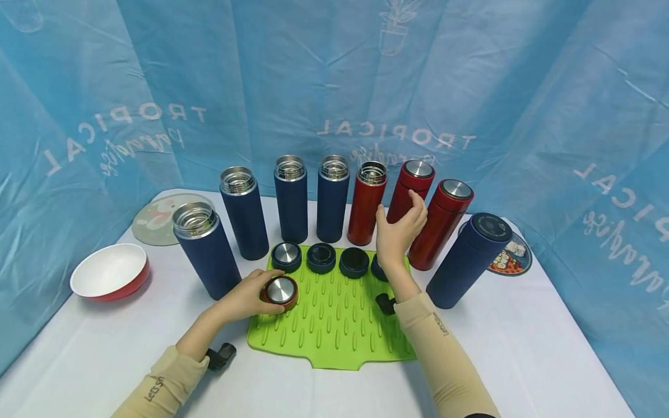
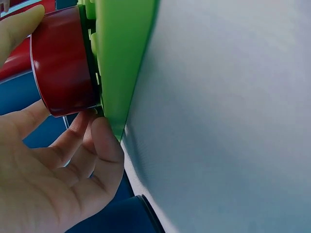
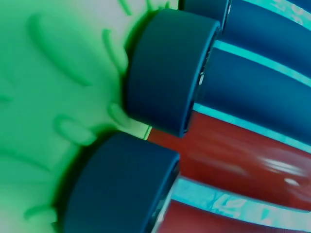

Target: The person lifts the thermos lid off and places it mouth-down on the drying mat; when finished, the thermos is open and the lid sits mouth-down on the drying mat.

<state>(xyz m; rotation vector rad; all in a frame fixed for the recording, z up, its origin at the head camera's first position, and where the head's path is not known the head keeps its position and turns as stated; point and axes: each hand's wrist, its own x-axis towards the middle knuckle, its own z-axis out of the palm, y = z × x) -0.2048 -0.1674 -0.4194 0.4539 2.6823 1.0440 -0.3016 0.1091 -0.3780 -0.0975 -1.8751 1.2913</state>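
My left hand has its thumb and fingers round the sides of a red bottle lid with a silver top. The lid sits on the green ridged mat; the left wrist view shows the red lid against the mat, thumb and fingers on opposite sides. My right hand is raised with thumb and fingers spread, in front of a capped red bottle. Whether it touches the bottle is unclear. Several navy lids line the mat's far edge, one partly hidden by my right wrist.
Several uncapped navy bottles and an uncapped red bottle stand behind the mat. At right are another capped red bottle and a capped navy bottle. A red-and-white bowl and a round placemat lie left.
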